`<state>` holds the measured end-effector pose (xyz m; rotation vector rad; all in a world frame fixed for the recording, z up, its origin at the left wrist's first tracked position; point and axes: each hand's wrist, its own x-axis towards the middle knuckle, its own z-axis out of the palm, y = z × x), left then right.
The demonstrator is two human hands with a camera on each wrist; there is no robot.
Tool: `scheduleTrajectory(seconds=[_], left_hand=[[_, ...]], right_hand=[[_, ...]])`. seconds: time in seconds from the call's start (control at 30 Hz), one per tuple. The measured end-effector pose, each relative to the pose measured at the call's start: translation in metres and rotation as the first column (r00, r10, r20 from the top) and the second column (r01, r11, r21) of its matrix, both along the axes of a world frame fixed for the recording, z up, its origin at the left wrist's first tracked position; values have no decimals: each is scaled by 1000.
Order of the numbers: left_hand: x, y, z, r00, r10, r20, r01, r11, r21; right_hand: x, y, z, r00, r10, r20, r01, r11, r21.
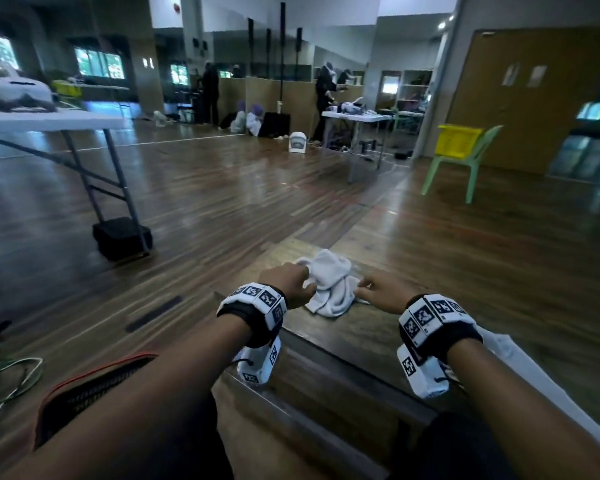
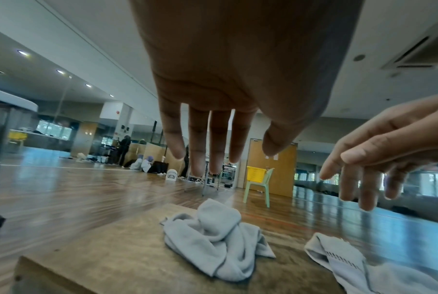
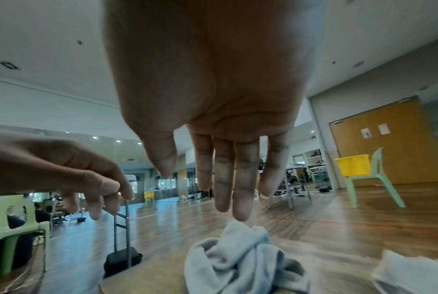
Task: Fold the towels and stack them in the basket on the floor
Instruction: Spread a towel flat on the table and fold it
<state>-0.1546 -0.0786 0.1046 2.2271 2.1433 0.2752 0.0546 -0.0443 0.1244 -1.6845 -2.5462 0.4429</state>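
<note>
The room is dim, lit by small ceiling spots and daylight from far windows (image 1: 99, 63). Glare streaks the wooden floor (image 1: 326, 188) beyond the hands (image 1: 293, 284). Edges bend and smear; both palms loom dark and soft in the wrist views.

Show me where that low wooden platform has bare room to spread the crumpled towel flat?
Bare wood lies left of the crumpled towel, out to the platform corner. The right is crowded: a second towel lies there. Both hands, left and right, hover open above.

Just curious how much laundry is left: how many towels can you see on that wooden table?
2. A crumpled towel lies mid-table below both open hands; a second towel lies at the table's right edge. Others may be out of view.
</note>
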Motion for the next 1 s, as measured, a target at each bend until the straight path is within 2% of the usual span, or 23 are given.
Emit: scheduleTrajectory(seconds=[0.2,0.4,0.5,0.57,0.67,0.87,1.0], left_hand=[[28,31,-47,999,-49,-3,49,996,-77],[29,54,-105,997,-78,14,79,987,-138],[22,67,-130,992,-100,82,112,979,-170],[17,74,-145,987,-97,131,118,980,-162],[11,82,-165,982,-81,170,102,988,-114],[7,96,-192,954,-89,286,93,996,0],[11,102,-202,957,-95,272,86,995,46]], right_hand=[[34,11,-48,998,-59,16,60,996,-62],[30,30,-96,998,-54,41,59,992,-109],[20,44,-113,994,-53,98,64,993,-104],[11,52,-122,991,-51,125,61,995,-84],[-5,64,-138,995,-31,90,39,995,-94],[-28,76,-162,992,82,93,-78,996,-50],[-39,79,-170,985,132,110,-125,990,-69]])
